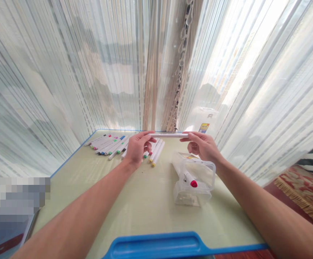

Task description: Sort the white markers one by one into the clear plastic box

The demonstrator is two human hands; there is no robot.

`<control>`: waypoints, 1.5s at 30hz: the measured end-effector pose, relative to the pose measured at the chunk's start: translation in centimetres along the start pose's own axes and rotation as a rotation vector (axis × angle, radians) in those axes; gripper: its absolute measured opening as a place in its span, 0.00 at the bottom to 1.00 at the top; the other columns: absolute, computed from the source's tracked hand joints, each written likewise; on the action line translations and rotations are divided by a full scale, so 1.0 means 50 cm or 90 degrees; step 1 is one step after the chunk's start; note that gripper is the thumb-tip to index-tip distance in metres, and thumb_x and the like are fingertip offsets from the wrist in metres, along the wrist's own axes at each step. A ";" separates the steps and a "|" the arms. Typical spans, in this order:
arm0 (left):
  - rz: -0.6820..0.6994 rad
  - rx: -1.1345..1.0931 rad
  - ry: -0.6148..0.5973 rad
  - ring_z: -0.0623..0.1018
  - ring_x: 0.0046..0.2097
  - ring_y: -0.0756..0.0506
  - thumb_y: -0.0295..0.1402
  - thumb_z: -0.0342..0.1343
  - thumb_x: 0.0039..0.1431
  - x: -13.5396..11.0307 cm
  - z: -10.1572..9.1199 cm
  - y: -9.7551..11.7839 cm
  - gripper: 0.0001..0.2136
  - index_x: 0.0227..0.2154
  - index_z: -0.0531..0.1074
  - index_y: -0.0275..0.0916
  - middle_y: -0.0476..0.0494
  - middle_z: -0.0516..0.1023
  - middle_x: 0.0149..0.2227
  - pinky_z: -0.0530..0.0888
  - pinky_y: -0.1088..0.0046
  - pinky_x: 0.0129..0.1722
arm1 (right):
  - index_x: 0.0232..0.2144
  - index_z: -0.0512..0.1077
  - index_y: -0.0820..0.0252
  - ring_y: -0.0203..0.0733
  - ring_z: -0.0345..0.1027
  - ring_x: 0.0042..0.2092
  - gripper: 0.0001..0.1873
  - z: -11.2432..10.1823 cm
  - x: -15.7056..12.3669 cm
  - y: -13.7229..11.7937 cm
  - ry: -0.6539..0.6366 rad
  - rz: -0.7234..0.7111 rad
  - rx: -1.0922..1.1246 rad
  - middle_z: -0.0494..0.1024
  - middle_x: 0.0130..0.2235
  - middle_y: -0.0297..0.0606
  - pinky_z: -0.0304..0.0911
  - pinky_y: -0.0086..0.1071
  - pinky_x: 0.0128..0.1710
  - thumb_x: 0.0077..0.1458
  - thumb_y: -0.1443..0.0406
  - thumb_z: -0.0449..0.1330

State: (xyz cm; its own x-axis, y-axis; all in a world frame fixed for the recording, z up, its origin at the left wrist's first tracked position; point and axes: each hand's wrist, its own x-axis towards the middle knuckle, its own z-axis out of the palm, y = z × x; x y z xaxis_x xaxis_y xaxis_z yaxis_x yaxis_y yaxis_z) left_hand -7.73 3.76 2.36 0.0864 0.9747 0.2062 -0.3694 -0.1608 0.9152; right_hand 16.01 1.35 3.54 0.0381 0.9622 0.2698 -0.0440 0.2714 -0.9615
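Two hands (138, 147) (205, 146) hold one white marker (169, 135).

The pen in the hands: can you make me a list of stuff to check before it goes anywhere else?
1. Pen held at both ends: ok, left hand and right hand each pinch one.
2. Pen's end colour: cannot tell, fingers cover it.
3. Box open: ok.
4. Box holds no pens: not ok, a red-ended one is in it.
5. Other pens on the table: ok.
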 end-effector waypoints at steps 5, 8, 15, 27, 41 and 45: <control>0.043 0.099 0.006 0.66 0.18 0.56 0.34 0.63 0.51 -0.005 0.005 -0.005 0.13 0.38 0.77 0.30 0.47 0.77 0.24 0.61 0.79 0.17 | 0.35 0.80 0.63 0.30 0.64 0.18 0.21 0.000 0.000 0.004 0.017 -0.025 -0.061 0.83 0.31 0.45 0.47 0.25 0.14 0.47 0.52 0.71; 0.053 0.133 0.003 0.66 0.18 0.56 0.37 0.66 0.50 -0.006 0.005 -0.008 0.15 0.37 0.77 0.31 0.49 0.76 0.23 0.62 0.79 0.17 | 0.34 0.79 0.63 0.30 0.63 0.17 0.21 0.001 0.000 0.004 0.023 -0.037 -0.080 0.82 0.29 0.43 0.49 0.25 0.14 0.45 0.52 0.73; 0.061 0.190 0.002 0.66 0.19 0.56 0.42 0.71 0.44 -0.011 0.007 -0.012 0.20 0.35 0.75 0.34 0.52 0.75 0.23 0.63 0.80 0.17 | 0.30 0.77 0.62 0.30 0.63 0.18 0.22 0.005 -0.002 0.006 0.015 -0.058 -0.091 0.79 0.25 0.36 0.57 0.27 0.16 0.37 0.54 0.77; 0.068 0.162 -0.003 0.66 0.17 0.56 0.39 0.66 0.52 -0.008 0.011 -0.014 0.15 0.38 0.76 0.33 0.50 0.76 0.25 0.66 0.77 0.19 | 0.33 0.78 0.63 0.28 0.61 0.18 0.19 0.003 -0.002 0.004 0.023 -0.063 -0.094 0.79 0.25 0.37 0.52 0.25 0.16 0.46 0.54 0.73; -0.001 0.029 -0.010 0.68 0.18 0.54 0.35 0.57 0.57 0.000 0.004 -0.007 0.12 0.41 0.77 0.33 0.45 0.78 0.28 0.67 0.75 0.19 | 0.38 0.79 0.61 0.32 0.61 0.18 0.19 0.001 -0.002 -0.008 0.025 0.021 -0.007 0.82 0.31 0.42 0.45 0.29 0.16 0.50 0.53 0.67; 0.000 0.029 -0.015 0.68 0.18 0.54 0.34 0.56 0.57 0.000 0.004 -0.006 0.12 0.40 0.77 0.33 0.45 0.78 0.27 0.67 0.75 0.19 | 0.38 0.79 0.61 0.32 0.62 0.18 0.18 0.001 -0.001 -0.009 0.025 0.027 0.004 0.82 0.30 0.42 0.45 0.29 0.16 0.49 0.54 0.67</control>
State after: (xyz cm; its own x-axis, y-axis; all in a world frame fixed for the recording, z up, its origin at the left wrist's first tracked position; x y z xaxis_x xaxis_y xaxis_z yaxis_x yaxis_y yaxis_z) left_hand -7.43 3.77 2.15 0.1093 0.9708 0.2133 -0.3265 -0.1677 0.9302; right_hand 15.96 1.17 3.98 0.0747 0.9711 0.2267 -0.0524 0.2308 -0.9716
